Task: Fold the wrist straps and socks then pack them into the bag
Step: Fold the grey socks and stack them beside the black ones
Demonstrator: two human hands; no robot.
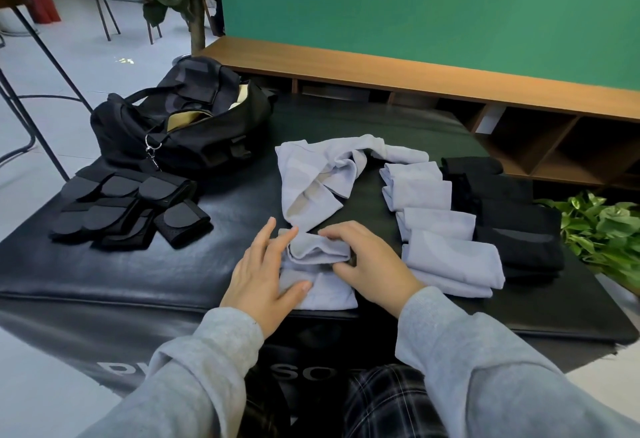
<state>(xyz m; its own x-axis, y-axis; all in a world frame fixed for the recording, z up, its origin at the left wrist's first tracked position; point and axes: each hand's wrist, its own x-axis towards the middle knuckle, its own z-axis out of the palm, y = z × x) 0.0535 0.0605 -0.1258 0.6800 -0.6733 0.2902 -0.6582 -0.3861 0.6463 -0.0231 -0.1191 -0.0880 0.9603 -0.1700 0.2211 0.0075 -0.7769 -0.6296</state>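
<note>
- Pale lilac sock point(317, 269) lay at the near edge of the black mat point(138, 271), partway folded: upper layer doubled back into a soft rolled ridge across the middle, flat lower part spread toward the mat's front edge.
- Left hand point(265, 273) rested on the sock's left side, fingers fairly straight and spread, thumb pressed flat on the lower layer, fingertips up against the ridge.
- Right hand point(370, 261) gripped the fold from the right, fingers curled over the top of the ridge and thumb tucked underneath, pinching the fabric.
- Just behind, unfolded lilac socks point(322, 174) sprawled in a loose, creased heap, one cuff gaping to show a cream lining.
- To the right, folded lilac socks point(440, 219) ran in a neat overlapping row from far to near, nearest one just beside the right hand.
- Further right, folded black socks point(512, 215) stacked in a matching row, touching the lilac row.
- Far left of the mat, wrist straps point(128, 210), black, laid in an overlapping bunch with rounded tabs on top; one strap apart at the right end, rolled.
- Bag point(187, 118), black, sat at the mat's back left corner, zip open, tan lining showing, metal clip hanging at the front.
- Grey sleeves point(485, 368) covered both forearms.
</note>
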